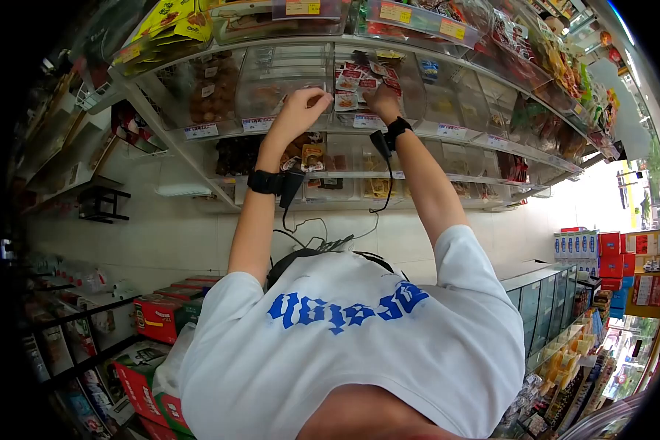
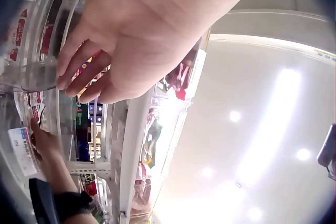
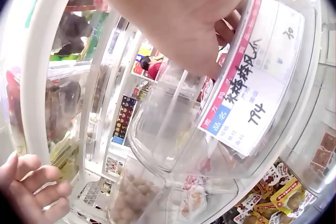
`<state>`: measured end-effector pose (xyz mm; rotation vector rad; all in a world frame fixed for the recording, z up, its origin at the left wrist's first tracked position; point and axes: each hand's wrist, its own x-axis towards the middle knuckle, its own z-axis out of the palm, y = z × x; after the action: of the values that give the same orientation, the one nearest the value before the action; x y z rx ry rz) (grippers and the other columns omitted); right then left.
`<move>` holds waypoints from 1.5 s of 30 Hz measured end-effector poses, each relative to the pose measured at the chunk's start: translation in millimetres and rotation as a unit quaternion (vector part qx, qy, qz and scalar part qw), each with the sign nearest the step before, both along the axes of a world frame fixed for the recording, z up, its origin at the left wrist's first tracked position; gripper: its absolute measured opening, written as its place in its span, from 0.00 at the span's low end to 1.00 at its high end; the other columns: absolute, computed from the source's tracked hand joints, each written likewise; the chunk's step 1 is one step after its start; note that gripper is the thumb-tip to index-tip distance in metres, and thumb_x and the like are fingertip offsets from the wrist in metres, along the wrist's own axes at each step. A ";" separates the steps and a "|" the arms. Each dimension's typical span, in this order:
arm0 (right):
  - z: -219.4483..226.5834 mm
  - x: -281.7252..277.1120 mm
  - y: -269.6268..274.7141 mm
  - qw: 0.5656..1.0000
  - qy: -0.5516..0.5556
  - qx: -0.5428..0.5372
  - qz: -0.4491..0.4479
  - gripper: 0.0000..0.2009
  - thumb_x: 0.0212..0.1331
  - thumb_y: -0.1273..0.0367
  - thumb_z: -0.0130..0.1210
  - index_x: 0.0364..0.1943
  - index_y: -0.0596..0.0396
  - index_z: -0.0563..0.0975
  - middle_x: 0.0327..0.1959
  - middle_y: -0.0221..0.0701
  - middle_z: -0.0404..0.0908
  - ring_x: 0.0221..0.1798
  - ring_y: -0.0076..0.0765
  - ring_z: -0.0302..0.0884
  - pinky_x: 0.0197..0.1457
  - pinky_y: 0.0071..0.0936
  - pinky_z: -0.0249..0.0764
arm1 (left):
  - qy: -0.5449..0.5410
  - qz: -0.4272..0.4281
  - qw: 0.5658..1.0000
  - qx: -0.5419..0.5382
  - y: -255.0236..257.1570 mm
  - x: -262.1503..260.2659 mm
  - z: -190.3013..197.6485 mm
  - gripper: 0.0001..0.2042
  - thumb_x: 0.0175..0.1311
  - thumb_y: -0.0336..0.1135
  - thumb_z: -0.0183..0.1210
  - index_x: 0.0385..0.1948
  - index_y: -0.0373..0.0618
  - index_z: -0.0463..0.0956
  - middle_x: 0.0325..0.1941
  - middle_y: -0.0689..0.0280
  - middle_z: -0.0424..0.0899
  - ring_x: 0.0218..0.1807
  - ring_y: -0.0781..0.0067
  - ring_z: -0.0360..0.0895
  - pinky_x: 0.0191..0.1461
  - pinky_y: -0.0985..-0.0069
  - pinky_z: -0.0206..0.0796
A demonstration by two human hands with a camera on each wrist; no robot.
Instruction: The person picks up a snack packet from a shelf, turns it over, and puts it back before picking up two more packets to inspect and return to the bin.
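My right hand [image 1: 383,100] reaches over the front of a clear bin full of small red-and-white snack packets [image 1: 356,81]. In the right wrist view the bin's price label [image 3: 254,71] hides most of its fingers; I cannot tell whether they grip a packet. The left wrist view shows that same hand [image 2: 46,142] at the bin's opening, among the packets. My left hand [image 1: 304,114] hangs in front of the neighbouring clear bin [image 1: 286,66], its fingers loosely bent with nothing between them. Seen close, the left hand [image 2: 131,40] has its palm towards the camera.
A bin of round brown snacks [image 1: 214,88] stands at the left of this shelf. Yellow bags [image 1: 176,29] fill the shelf above, and more bins [image 1: 345,158] sit below. Red cartons [image 1: 158,315] are stacked behind at left. Cables [image 1: 323,238] hang from both wrist cameras.
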<state>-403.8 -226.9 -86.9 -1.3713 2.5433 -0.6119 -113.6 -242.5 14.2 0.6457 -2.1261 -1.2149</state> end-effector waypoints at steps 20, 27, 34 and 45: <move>129.8 142.0 198.2 0.802 -0.511 -0.268 0.155 0.12 0.68 0.68 0.60 0.48 0.62 0.77 0.40 0.28 0.84 0.44 0.17 0.78 0.46 0.16 0.73 | 0.135 0.064 0.952 0.266 106.3 31.6 17.9 0.12 0.70 0.37 0.63 0.42 0.36 0.81 0.35 0.67 0.85 0.37 0.84 0.81 0.39 0.84 0.71; 138.1 174.5 254.4 0.793 -0.553 -0.226 0.116 0.14 0.73 0.61 0.54 0.46 0.60 0.78 0.26 0.22 0.80 0.19 0.10 0.68 0.20 0.13 0.63 | 0.197 0.016 0.936 0.290 151.8 27.7 54.0 0.08 0.67 0.32 0.65 0.33 0.35 0.80 0.30 0.70 0.82 0.34 0.87 0.75 0.39 0.84 0.68; 136.5 181.8 285.4 0.831 -0.458 -0.277 0.151 0.17 0.69 0.66 0.58 0.55 0.65 0.76 0.43 0.32 0.84 0.47 0.23 0.79 0.54 0.23 0.75 | 0.178 0.022 0.932 0.316 187.3 45.5 60.6 0.06 0.67 0.30 0.65 0.35 0.36 0.81 0.33 0.71 0.82 0.36 0.87 0.76 0.41 0.85 0.68; 142.6 203.7 282.5 0.830 -0.375 -0.407 0.066 0.14 0.70 0.72 0.55 0.56 0.63 0.79 0.47 0.35 0.87 0.49 0.24 0.81 0.57 0.24 0.76 | 0.107 0.142 0.983 -0.041 230.4 41.2 57.4 0.20 0.67 0.32 0.64 0.59 0.35 0.74 0.61 0.56 0.77 0.55 0.71 0.78 0.53 0.72 0.73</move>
<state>-200.0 55.6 55.7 -1.1068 1.5507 -1.8967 -72.3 -12.1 71.6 0.7180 -1.8249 -0.9875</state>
